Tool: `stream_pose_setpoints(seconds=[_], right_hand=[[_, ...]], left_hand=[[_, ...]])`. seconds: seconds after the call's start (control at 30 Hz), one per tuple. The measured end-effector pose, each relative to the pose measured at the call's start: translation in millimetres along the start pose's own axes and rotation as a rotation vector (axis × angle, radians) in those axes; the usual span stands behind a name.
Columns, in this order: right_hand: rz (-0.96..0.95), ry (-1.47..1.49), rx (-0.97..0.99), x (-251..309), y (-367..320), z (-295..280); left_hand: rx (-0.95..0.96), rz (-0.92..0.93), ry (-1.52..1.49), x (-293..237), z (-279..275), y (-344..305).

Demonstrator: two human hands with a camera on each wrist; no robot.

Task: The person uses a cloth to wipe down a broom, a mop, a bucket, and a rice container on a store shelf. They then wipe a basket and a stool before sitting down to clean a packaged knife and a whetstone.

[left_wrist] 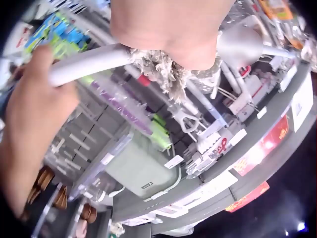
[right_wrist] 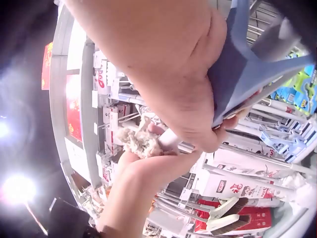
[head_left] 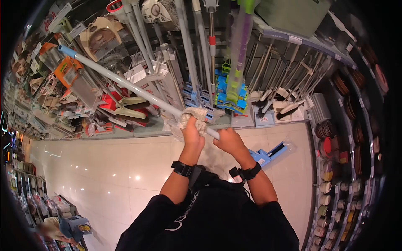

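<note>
A long white pole (head_left: 130,85) with a light blue end slants from upper left down to both hands. My left hand (head_left: 192,137) grips a crumpled beige cloth (head_left: 195,118) wrapped around the pole; in the left wrist view the cloth (left_wrist: 163,69) bunches beneath that hand (left_wrist: 168,27). Closer to the pole's lower end, my right hand (head_left: 229,141) is curled round it. Beyond the right forearm shows a blue plastic head (head_left: 264,157), partly hidden by the arm. The right wrist view has this blue part (right_wrist: 242,74) close beside my right hand (right_wrist: 183,99).
Mops, brooms and brushes (head_left: 289,104) hang along the shelf in front. Blue and green packages (head_left: 231,94) stand among them. Shelves of round containers (head_left: 325,175) line the right side. Pale tiled floor (head_left: 104,175) lies below, and a person (head_left: 58,230) is at lower left.
</note>
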State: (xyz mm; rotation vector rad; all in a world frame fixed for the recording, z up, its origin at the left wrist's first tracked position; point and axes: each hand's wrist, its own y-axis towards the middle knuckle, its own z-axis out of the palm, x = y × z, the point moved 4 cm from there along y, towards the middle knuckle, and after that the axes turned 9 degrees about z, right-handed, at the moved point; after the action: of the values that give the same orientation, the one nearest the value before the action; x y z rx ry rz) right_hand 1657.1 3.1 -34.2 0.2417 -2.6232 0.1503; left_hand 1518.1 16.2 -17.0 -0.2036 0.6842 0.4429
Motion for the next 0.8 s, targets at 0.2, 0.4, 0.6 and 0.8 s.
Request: stream_pose_setpoints(seconds=[0.2,0.4,0.6,0.8], right_hand=[[-0.063,0.040,0.240,-19.3,-13.3,-10.1],[-0.136,-0.084,0.368,-50.4,-21.2,-46.6],[-0.094,-0.106,0.467,-81.0,-30.7,-52.5],[-0.075,-0.287,0.406,-99.7,-40.0,-69.1]], left_hand=[[0.025,0.231,-0.012,-95.4,-42.8,59.8],[-0.191,0.226,-0.009,-206.4,-111.3,110.5],[-0.162,0.242,0.007,-280.6,-152.6,138.2],[-0.300,0.202,0.061,-296.6,-157.4,138.4]])
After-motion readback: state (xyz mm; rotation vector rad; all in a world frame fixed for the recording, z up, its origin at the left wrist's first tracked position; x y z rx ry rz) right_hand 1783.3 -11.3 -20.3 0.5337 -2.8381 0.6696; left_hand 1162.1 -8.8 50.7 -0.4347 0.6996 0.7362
